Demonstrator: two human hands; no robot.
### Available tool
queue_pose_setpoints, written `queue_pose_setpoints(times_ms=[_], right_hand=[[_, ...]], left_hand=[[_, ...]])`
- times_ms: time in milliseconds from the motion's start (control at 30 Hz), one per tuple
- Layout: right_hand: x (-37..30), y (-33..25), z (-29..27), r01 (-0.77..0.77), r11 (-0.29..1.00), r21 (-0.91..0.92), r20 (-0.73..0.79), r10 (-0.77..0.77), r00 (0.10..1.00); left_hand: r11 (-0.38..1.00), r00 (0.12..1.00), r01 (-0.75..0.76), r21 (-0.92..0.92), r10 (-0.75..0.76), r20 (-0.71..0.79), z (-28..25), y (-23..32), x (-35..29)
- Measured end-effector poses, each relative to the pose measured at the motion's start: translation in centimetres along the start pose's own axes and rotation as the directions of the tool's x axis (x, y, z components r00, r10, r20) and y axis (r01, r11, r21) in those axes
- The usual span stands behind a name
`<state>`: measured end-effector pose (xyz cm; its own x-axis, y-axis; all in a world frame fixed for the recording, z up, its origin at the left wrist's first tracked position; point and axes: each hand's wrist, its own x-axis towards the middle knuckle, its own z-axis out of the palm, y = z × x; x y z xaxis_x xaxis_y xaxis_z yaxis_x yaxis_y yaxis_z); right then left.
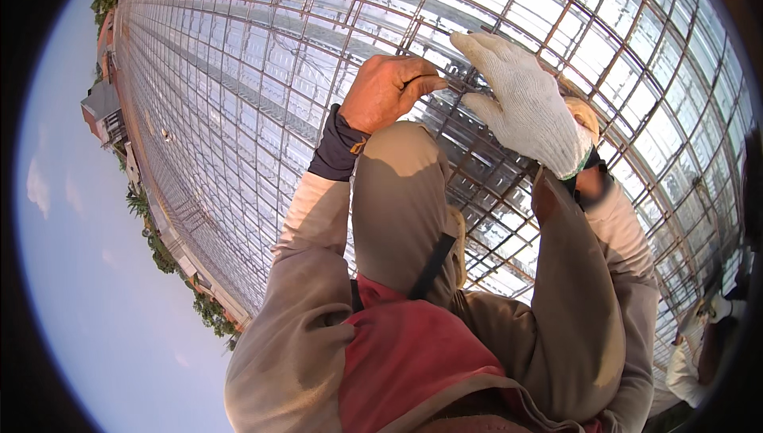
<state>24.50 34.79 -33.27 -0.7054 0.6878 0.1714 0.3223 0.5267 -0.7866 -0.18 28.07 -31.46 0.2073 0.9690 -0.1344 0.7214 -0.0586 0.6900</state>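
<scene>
**Two hands working at a crossing of steel bars**

A person crouched on a wide grid of rusty steel bars, knees drawn up, and looked down at both hands. The bare left hand was curled into a closed grip with the fingers pressed together on something thin at a bar crossing; whether that was a tie wire or a small tool was too small to tell. The right hand, in a white knitted glove, lay with its fingers spread loosely over the same crossing, touching the bars, probably to steady them while the other hand worked.

The bar under the hands ran with its long axis from the lower left toward the upper right and crossed others at right angles, so the mesh formed square openings. Pale sheeting showed beneath it. The grid stretched far away toward the upper left, where trees and low buildings stood at its edge under a blue sky. Another person's arm showed at the lower right edge.
</scene>
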Motion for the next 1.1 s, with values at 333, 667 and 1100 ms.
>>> queue_pose_setpoints(times_ms=[333, 667, 1100], right_hand=[[-8.4, 4.9, -6.3, -0.334, 0.941, 0.056, 0.11, 0.326, 0.939], [-21.0, 10.2, -15.1, -0.76, 0.631, -0.158, 0.019, 0.771, 0.636], [-27.4, 11.1, -19.1, -0.835, 0.549, 0.025, -0.243, 0.814, 0.528]], left_hand=[[0.825, 0.971, -0.228, 0.516, 0.232, 0.058, -2.2, -5.5, -0.3], [0.786, 0.996, -0.09, 0.612, 0.066, 0.061, -3.6, -13.5, -4.8], [0.913, 0.991, 0.099, 0.397, -0.056, -0.119, -3.3, -9.9, -0.8]])
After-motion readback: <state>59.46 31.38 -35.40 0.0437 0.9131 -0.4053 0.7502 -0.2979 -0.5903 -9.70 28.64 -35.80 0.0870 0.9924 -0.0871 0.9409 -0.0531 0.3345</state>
